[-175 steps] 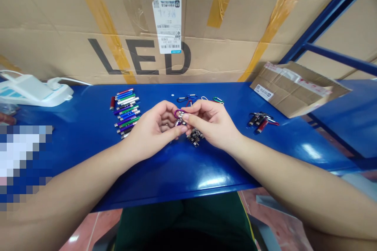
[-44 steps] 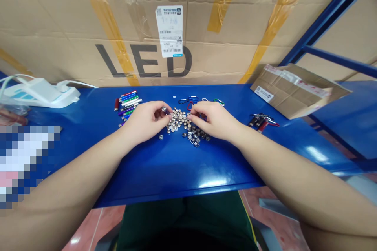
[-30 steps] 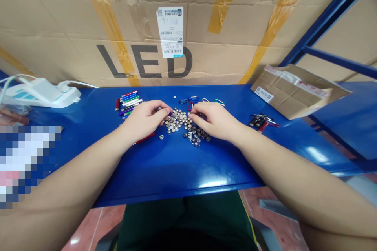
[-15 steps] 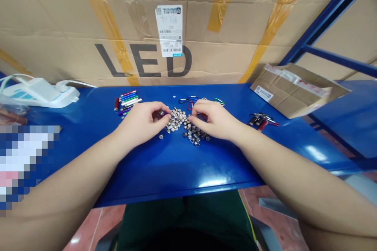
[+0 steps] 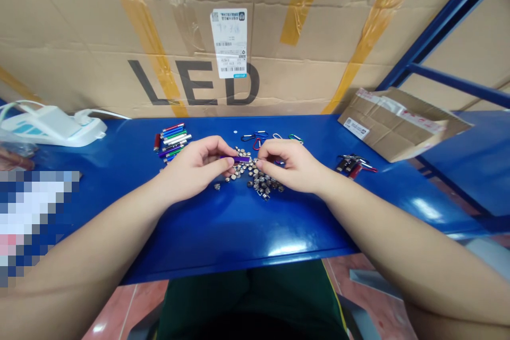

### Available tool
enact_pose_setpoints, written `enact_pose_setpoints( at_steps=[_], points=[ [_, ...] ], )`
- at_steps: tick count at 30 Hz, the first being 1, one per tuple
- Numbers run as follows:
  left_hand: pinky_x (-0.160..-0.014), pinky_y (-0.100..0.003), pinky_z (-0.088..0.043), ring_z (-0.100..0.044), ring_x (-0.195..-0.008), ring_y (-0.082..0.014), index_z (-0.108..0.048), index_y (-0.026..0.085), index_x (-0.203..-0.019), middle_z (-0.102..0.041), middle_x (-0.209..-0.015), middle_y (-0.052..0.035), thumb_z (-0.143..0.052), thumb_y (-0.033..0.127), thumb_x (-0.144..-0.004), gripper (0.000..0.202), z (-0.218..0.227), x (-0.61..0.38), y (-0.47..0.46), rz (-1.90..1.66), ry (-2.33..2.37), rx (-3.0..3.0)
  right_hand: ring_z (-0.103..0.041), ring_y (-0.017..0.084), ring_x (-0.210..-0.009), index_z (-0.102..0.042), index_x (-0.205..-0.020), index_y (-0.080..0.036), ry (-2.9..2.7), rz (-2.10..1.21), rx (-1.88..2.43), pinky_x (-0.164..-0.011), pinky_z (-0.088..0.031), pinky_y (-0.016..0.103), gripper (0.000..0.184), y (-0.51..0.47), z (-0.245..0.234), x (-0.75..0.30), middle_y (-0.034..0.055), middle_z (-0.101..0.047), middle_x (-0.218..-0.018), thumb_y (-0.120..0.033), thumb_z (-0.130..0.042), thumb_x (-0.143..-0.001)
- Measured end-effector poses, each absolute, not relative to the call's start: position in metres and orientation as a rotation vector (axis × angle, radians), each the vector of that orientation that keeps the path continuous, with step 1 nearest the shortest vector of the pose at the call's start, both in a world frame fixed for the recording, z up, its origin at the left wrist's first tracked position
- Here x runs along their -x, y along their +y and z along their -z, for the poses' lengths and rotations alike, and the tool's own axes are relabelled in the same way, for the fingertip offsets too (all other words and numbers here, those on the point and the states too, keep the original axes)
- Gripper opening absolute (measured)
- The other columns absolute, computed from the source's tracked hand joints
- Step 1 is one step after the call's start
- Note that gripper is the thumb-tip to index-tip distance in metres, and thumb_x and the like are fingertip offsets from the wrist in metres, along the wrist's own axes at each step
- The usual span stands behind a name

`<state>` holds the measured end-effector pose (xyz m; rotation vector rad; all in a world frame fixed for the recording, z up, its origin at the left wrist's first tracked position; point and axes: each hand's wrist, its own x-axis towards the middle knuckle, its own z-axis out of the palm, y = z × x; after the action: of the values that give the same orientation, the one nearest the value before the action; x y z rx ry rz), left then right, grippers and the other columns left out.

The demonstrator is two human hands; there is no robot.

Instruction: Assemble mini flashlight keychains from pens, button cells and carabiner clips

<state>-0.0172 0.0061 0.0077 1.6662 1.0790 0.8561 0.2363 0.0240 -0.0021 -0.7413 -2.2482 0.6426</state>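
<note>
The left hand (image 5: 195,163) pinches a slim purple metal tube (image 5: 236,159) between thumb and fingers, the tube lying crosswise and pointing toward the right hand (image 5: 292,166). The right hand is half-curled, its fingertips (image 5: 264,159) close to the tube's far end and low over the bench; whether they grip some small piece is hidden. Beneath both hands lies a loose heap of small round metal discs (image 5: 249,176) on the blue bench (image 5: 239,228). Beyond them are a row of colored tubes (image 5: 173,141) and a few carabiner clips (image 5: 258,138), while a small bunch of dark and red tubes with clips (image 5: 353,163) lies off to the right. The step in hand appears to be working on this one tube above the heap. Bringing its end and the right fingertips into line looks like what the moment calls for, though the pictures leave the exact fit unclear.
</note>
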Motion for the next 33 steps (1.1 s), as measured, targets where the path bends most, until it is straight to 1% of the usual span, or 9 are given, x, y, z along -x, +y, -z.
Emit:
enact_pose_setpoints(
  at_steps=[2, 5, 8, 9, 13, 19, 25, 29, 33],
  points=[
    [-0.067, -0.032, -0.056, -0.071, -0.074, -0.0202, -0.069, 0.019, -0.099, -0.075, -0.083, -0.0041, -0.075, 0.041, -0.084, 0.027, -0.009, 0.020, 0.005, -0.866, 1.168, -1.832, -0.053, 0.014, -0.070, -0.051, -0.069, -0.021, -2.316, -0.629, 0.763, -0.069, -0.042, 0.029, 0.023, 0.026, 0.004, -0.238, -0.0001, -0.059, -0.071, -0.021, -0.061, -0.090],
    [-0.071, -0.033, -0.053, -0.068, -0.077, -0.0204, -0.071, 0.019, -0.096, -0.075, -0.090, -0.0048, -0.071, 0.040, -0.086, 0.023, -0.013, 0.025, 0.005, -0.894, 1.301, -2.109, -0.048, 0.013, -0.065, -0.046, -0.068, -0.022, -2.346, -0.671, 0.842, -0.063, -0.039, 0.027, 0.022, 0.028, 0.006, -0.240, -0.0033, -0.052, -0.065, -0.017, -0.063, -0.080],
    [-0.077, -0.035, -0.054, -0.070, -0.084, -0.0225, -0.072, 0.020, -0.098, -0.076, -0.094, -0.0054, -0.068, 0.041, -0.088, 0.023, -0.015, 0.031, 0.006, -0.885, 1.330, -2.161, -0.053, 0.012, -0.064, -0.057, -0.081, -0.021, -2.294, -0.757, 0.956, -0.061, -0.042, 0.026, 0.011, 0.028, 0.004, -0.243, -0.0038, -0.059, -0.071, -0.017, -0.066, -0.077],
    [-0.077, -0.035, -0.055, -0.071, -0.085, -0.0230, -0.072, 0.020, -0.099, -0.076, -0.095, -0.0054, -0.068, 0.041, -0.089, 0.024, -0.014, 0.032, 0.006, -0.884, 1.328, -2.150, -0.056, 0.012, -0.064, -0.061, -0.087, -0.020, -2.289, -0.770, 0.993, -0.062, -0.044, 0.026, 0.012, 0.028, 0.002, -0.246, -0.0030, -0.062, -0.074, -0.016, -0.066, -0.077],
    [-0.079, -0.036, -0.056, -0.072, -0.084, -0.0227, -0.069, 0.021, -0.093, -0.075, -0.095, -0.0052, -0.071, 0.042, -0.085, 0.023, -0.010, 0.035, 0.008, -0.899, 1.327, -2.126, -0.064, 0.014, -0.065, -0.072, -0.088, -0.017, -2.377, -0.694, 1.167, -0.065, -0.049, 0.027, 0.012, 0.032, -0.004, -0.261, 0.0007, -0.071, -0.074, -0.013, -0.066, -0.078],
    [-0.079, -0.038, -0.057, -0.072, -0.084, -0.0238, -0.066, 0.021, -0.088, -0.075, -0.093, -0.0054, -0.072, 0.043, -0.080, 0.025, -0.007, 0.035, 0.010, -0.841, 1.332, -2.114, -0.070, 0.017, -0.076, -0.083, -0.098, -0.017, -2.560, -0.532, 1.303, -0.075, -0.052, 0.030, 0.022, 0.039, -0.005, -0.269, 0.0065, -0.080, -0.094, -0.011, -0.068, -0.083],
    [-0.078, -0.038, -0.057, -0.071, -0.080, -0.0226, -0.065, 0.021, -0.087, -0.074, -0.090, -0.0035, -0.070, 0.044, -0.079, 0.024, -0.010, 0.033, 0.010, -0.856, 1.340, -2.135, -0.068, 0.018, -0.081, -0.081, -0.098, -0.016, -2.557, -0.445, 1.241, -0.079, -0.050, 0.032, 0.019, 0.033, -0.008, -0.261, 0.0069, -0.077, -0.096, -0.011, -0.067, -0.087],
    [-0.077, -0.037, -0.056, -0.070, -0.078, -0.0218, -0.066, 0.021, -0.087, -0.074, -0.087, -0.0027, -0.070, 0.044, -0.079, 0.024, -0.013, 0.030, 0.009, -0.855, 1.347, -2.156, -0.066, 0.021, -0.091, -0.081, -0.098, -0.017, -2.510, -0.406, 1.026, -0.086, -0.050, 0.035, 0.013, 0.023, -0.003, -0.246, 0.0079, -0.070, -0.097, -0.023, -0.069, -0.095],
    [-0.074, -0.035, -0.055, -0.069, -0.075, -0.0212, -0.066, 0.021, -0.087, -0.073, -0.084, -0.0022, -0.069, 0.043, -0.079, 0.023, -0.014, 0.031, 0.008, -0.861, 1.374, -2.159, -0.062, 0.026, -0.102, -0.083, -0.099, -0.018, -2.614, -0.406, 0.959, -0.095, -0.049, 0.040, 0.013, 0.016, 0.005, -0.227, 0.0090, -0.066, -0.100, -0.027, -0.075, -0.093]
  ],
)
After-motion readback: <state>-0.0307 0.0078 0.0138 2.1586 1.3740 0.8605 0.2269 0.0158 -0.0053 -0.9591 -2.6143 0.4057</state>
